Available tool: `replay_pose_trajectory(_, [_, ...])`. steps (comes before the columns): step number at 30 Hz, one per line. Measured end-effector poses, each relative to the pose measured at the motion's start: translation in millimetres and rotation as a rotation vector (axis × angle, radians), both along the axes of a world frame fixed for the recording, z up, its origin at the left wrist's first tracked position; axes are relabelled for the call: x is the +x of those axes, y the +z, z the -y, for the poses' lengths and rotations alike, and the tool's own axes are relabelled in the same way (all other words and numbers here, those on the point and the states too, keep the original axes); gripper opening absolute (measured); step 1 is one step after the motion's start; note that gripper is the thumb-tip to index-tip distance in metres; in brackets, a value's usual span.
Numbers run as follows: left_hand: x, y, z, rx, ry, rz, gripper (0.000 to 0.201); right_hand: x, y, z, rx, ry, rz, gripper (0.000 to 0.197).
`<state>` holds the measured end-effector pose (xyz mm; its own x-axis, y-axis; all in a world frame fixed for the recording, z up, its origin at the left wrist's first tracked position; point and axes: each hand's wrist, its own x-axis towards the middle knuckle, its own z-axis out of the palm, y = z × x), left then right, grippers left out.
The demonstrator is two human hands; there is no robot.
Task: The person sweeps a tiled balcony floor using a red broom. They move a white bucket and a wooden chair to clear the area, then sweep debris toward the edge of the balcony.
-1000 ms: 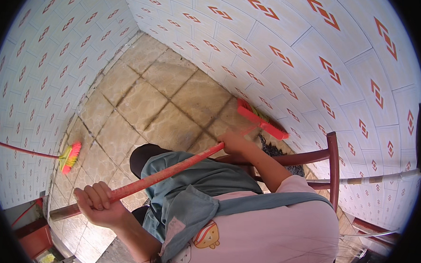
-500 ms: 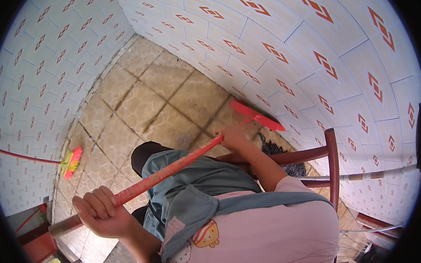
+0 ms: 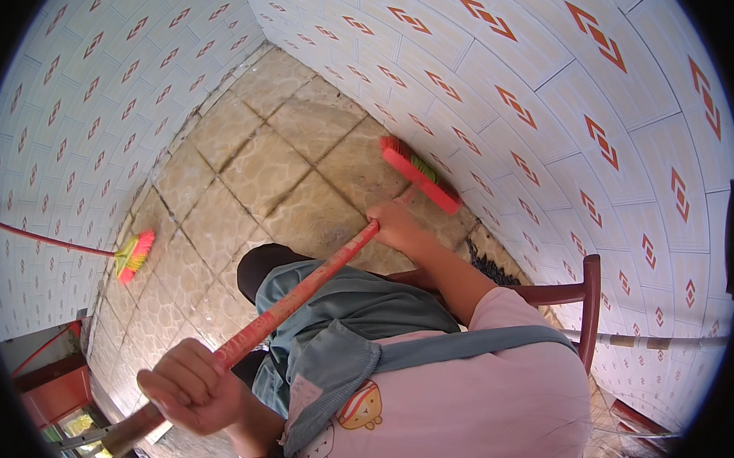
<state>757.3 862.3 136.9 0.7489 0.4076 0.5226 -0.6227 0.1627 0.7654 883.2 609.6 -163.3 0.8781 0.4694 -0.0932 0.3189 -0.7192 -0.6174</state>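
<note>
A broom with a long, worn red handle [image 3: 298, 296] slants across my lap. Its red head [image 3: 422, 178], with red and green bristles, is at floor level close to the base of the right-hand wall. My left hand [image 3: 192, 385] is closed around the handle near its brown end, at the lower left. Farther along, my right hand [image 3: 393, 226] grips the handle just short of the head. Both hands are wrapped round the handle, so parts of it are hidden under the fingers.
A second broom [image 3: 132, 258] with pink and yellow bristles leans at the left wall. Dark stringy strands [image 3: 492, 267] lie beside the right wall. A brown frame, perhaps a chair [image 3: 590, 312], stands at my right. Patterned tile walls [image 3: 543, 130] meet in a far corner.
The broom head has shifted left along the right-hand wall and turned, so its green bristles now show. Both hands keep their hold on the handle. The whole view has shifted slightly.
</note>
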Motion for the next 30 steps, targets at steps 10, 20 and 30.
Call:
replay_pose_trajectory(10, [25.3,-50.5,-49.3,-0.300,-0.149,-0.194,0.031,-91.2,7.3,29.1,-0.372,-0.097,-0.201,0.017])
replay_pose_trajectory(20, [13.2,-18.2,-37.6,-0.160,-0.231,-0.098,0.032,-54.2,-4.4,-2.0,-0.198,-0.093,0.027,0.015])
replay_pose_trajectory(30, [-11.6,-10.1,-4.2,0.291,0.029,-0.022,0.032,111.5,-32.4,-111.8,0.236,0.171,0.175,0.010])
